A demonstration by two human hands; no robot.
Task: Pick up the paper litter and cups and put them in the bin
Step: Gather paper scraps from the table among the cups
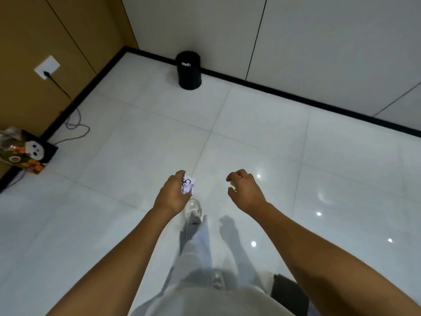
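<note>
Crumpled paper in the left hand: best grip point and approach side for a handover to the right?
Take the crumpled paper on its exposed right face, coming from the right. The left hand wraps its left side; the ball looks soft, so any pinch across it should hold. The right hand is empty beside it.

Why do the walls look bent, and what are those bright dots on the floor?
Head view: the wide-angle lens bows the black baseboard and wall seams; the dots are ceiling lights mirrored in the glossy floor tiles; the legs are smeared by motion blur, while the black bin and the crumpled paper in the left hand stay fairly sharp.
</note>
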